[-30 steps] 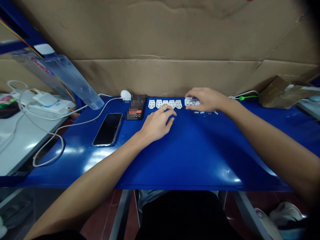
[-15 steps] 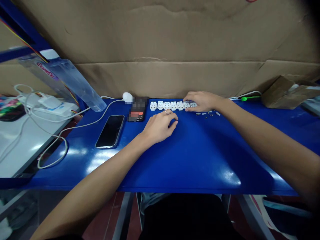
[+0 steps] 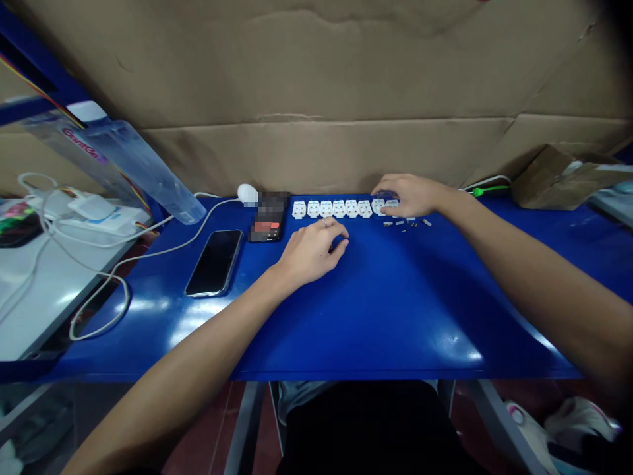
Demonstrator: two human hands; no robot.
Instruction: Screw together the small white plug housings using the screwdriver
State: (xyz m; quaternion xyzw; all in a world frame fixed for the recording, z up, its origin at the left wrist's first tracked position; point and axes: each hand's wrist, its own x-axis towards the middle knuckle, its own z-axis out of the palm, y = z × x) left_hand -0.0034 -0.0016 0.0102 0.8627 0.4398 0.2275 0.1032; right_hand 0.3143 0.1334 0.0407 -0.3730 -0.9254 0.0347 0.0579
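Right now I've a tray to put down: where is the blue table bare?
Bare: the near half of the blue table, between left hand and front edge. Crowded: back edge, with white plug row, small parts, right hand; phone at left.

head view, looking down, close above table (image 3: pixel 376 316)

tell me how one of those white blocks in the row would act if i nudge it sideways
The white blocks look like small moulded plastic, so probably stiff and light. Sitting flat on the glossy blue table, one would likely slide rather than tip or roll. Packed side by side, a nudged one would probably shove its neighbours.
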